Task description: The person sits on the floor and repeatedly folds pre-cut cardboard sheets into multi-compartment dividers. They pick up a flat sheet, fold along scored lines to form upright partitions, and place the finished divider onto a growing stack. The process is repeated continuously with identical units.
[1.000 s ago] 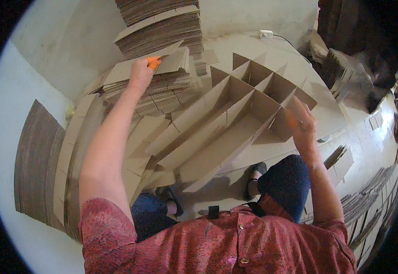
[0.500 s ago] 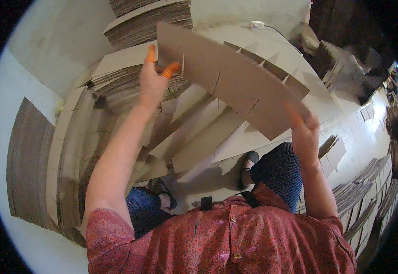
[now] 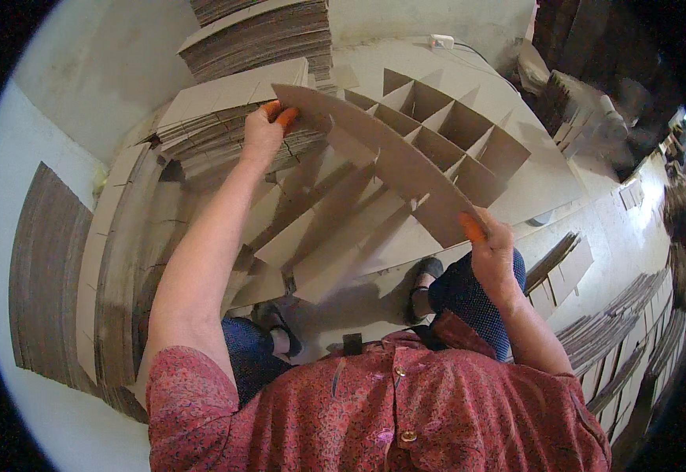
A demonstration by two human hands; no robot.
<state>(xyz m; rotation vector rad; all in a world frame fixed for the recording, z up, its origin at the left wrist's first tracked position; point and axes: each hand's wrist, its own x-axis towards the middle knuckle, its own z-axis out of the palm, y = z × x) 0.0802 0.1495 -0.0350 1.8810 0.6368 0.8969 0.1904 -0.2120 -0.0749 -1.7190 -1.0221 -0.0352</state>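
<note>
A person in a red patterned shirt [image 3: 382, 401] and dark dotted trousers [image 3: 475, 311] holds a long brown cardboard strip [image 3: 394, 161] between two bare hands, its length bowed and running at a slant from upper left to lower right. The left hand [image 3: 263, 138] has its thumb and fingers, tipped with orange covers [image 3: 286, 118], pinched together on the strip's far end. The right hand [image 3: 492, 248] is clamped on the near end, with an orange-covered digit pressed against the strip's face and the other fingers partly out of sight. The strip spans a half-open grid of interlocked cardboard dividers [image 3: 465, 126], crossing in front of its middle; whether the two touch cannot be told from this angle. Upright panels form square cells beyond the strip, while longer panels fan out on its near side, all above a pale work surface [image 3: 547, 185]. Just beside the left hand rises a pile of slotted cardboard sheets [image 3: 229, 98], with a taller stack [image 3: 260, 51] behind it near the wall. More cardboard stands on edge at far left [image 3: 48, 267], and flat bundles [image 3: 614, 326] lie at lower right, near the person's right arm
</note>
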